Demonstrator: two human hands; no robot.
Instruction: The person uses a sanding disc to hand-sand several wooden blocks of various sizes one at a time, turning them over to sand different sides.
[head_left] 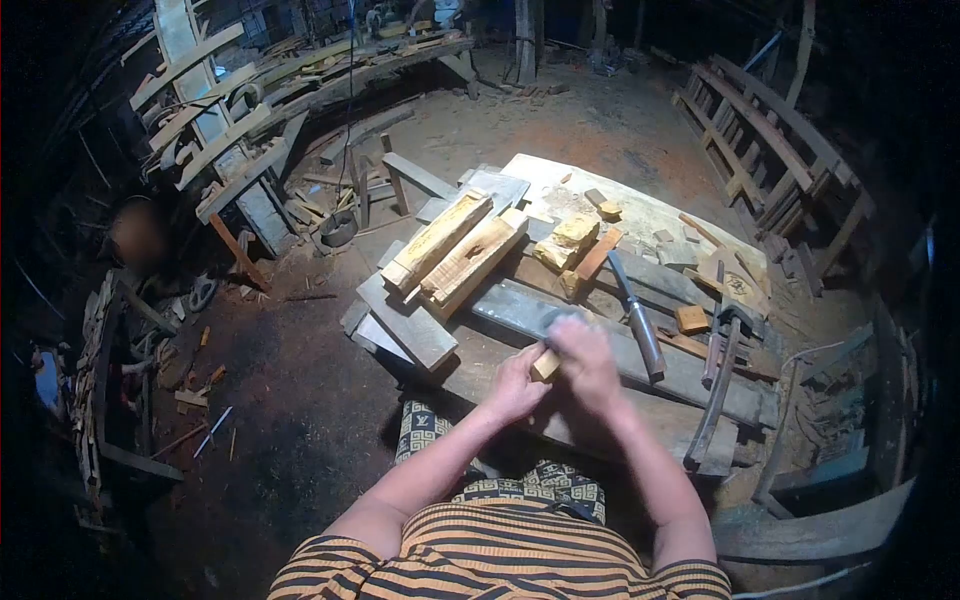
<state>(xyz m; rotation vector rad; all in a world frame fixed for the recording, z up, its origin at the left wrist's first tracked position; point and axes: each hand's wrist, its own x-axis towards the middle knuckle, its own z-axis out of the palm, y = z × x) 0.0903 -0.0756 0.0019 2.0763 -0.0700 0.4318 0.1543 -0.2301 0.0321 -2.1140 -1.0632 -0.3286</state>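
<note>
My left hand (pixel 516 388) is closed round a small piece of pale wood (pixel 545 366), whose cut end faces me. Close against it, my right hand (pixel 585 362) is smeared by motion at the fingers. A greyish patch shows at its fingertips, too blurred to name. Both hands are over the near side of the plank bench (pixel 640 400). Just beyond them lies a grey board (pixel 510 308). To the right of my right hand rests a chisel (pixel 638 318) with a thick wooden handle.
Two squared timbers (pixel 455 240) lie at the bench's left. Behind the hands sit a rough yellowish wood block (pixel 568 240) and a small block (pixel 691 319). An adze-like tool with a curved handle (pixel 715 400) lies at right. Slatted wooden frames (pixel 760 130) stand farther off.
</note>
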